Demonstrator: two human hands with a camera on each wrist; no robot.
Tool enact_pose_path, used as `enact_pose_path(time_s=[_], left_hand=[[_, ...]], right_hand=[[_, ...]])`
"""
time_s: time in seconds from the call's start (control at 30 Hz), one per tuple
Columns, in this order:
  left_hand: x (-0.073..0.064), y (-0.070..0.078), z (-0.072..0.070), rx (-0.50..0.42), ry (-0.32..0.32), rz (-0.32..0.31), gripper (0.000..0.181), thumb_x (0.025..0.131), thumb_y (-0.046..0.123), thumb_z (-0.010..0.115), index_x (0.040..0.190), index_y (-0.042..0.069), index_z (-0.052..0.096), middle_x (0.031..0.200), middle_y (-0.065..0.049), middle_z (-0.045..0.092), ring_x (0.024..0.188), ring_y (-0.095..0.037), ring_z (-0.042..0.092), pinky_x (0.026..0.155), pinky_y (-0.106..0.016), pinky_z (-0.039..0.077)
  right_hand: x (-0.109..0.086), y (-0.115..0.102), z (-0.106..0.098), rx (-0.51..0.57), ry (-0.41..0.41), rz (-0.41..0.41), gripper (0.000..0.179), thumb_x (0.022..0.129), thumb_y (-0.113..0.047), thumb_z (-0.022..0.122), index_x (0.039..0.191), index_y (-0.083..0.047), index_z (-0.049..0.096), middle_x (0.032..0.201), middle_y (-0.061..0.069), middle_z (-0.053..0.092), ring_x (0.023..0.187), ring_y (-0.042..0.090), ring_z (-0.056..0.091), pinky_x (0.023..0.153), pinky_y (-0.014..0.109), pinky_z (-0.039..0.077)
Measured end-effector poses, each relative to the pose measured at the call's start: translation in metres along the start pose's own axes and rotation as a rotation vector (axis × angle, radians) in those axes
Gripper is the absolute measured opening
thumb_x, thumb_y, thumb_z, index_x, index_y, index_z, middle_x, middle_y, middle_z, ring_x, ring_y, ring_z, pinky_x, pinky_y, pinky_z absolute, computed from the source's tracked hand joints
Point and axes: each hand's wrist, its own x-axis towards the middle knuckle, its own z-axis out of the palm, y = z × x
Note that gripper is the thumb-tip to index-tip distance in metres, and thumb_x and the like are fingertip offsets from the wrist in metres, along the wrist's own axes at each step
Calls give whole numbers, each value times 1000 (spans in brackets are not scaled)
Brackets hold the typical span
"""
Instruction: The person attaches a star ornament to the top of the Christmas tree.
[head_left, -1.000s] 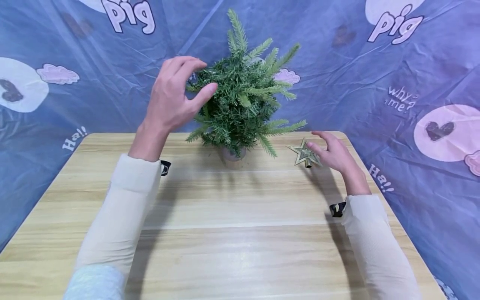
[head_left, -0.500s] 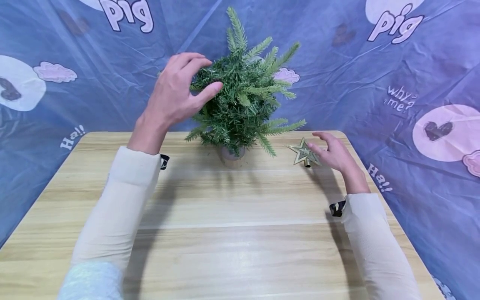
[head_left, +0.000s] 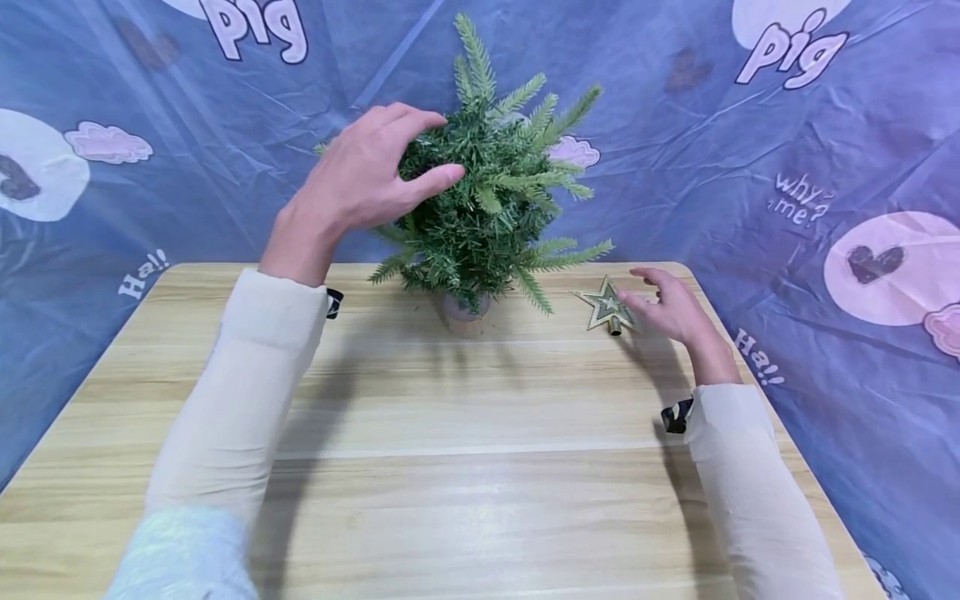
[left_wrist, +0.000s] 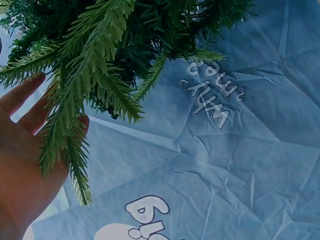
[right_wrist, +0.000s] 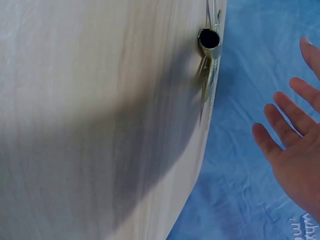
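A small artificial pine tree [head_left: 491,196] stands in a small pot [head_left: 465,313] at the far middle of the wooden table [head_left: 465,467]. My left hand [head_left: 375,171] is raised at the tree's upper left, its fingers spread and lightly bent against the outer branches. In the left wrist view the palm [left_wrist: 22,170] lies open behind hanging green branches [left_wrist: 90,85]. A gold star topper [head_left: 607,307] lies on the table right of the tree. My right hand [head_left: 669,307] hovers just right of it with relaxed fingers. In the right wrist view the star's socket tube [right_wrist: 209,39] is apart from the spread fingers [right_wrist: 287,142].
A crinkled blue printed backdrop [head_left: 787,150] rises behind the table and drapes down on both sides. The table's right edge [head_left: 757,375] runs just beside my right wrist. Bare wood stretches from the pot toward me.
My left hand has risen and shifted right, further over the tree's upper left branches. The right hand and the star have barely moved.
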Motion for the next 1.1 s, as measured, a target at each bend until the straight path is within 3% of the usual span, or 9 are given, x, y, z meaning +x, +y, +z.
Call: enact_pose_path(time_s=[0.17, 0.37, 0.63, 0.8, 1.1], left_hand=[[3, -2, 0, 4, -67, -3, 79, 96, 65, 54, 157, 19, 38, 161, -7, 36, 147, -28, 32, 122, -52, 23], [9, -3, 0, 22, -144, -3, 82, 95, 68, 52, 159, 20, 34, 164, -8, 30, 149, -30, 27, 121, -58, 21], [11, -5, 1, 47, -187, -22, 83, 94, 71, 49, 159, 21, 34, 163, -9, 32, 150, -32, 26, 120, -61, 20], [9, -6, 4, 52, -169, -13, 81, 96, 70, 47, 159, 20, 36, 163, -9, 33, 150, -33, 27, 121, -59, 20], [4, -7, 12, 104, -57, 30, 72, 98, 67, 48, 152, 20, 48, 154, -8, 47, 141, -32, 44, 116, -53, 34]], right_hand=[[1, 5, 0, -4, -30, 50, 69, 101, -39, 63, 149, 5, 42, 149, 35, 40, 123, 57, 47, 102, 70, 39], [2, 11, 2, -19, -50, 79, 71, 100, -38, 65, 149, 6, 40, 150, 36, 37, 137, 55, 34, 112, 68, 28], [2, 16, 2, -40, -57, 74, 70, 97, -35, 69, 146, 7, 44, 149, 36, 39, 135, 56, 37, 111, 68, 29], [3, 21, 4, -37, -76, 86, 71, 95, -35, 72, 147, 6, 45, 149, 37, 39, 135, 57, 36, 110, 69, 30], [2, 35, 8, -28, -129, 134, 74, 94, -36, 72, 148, 5, 42, 152, 36, 34, 135, 58, 35, 111, 69, 29]])
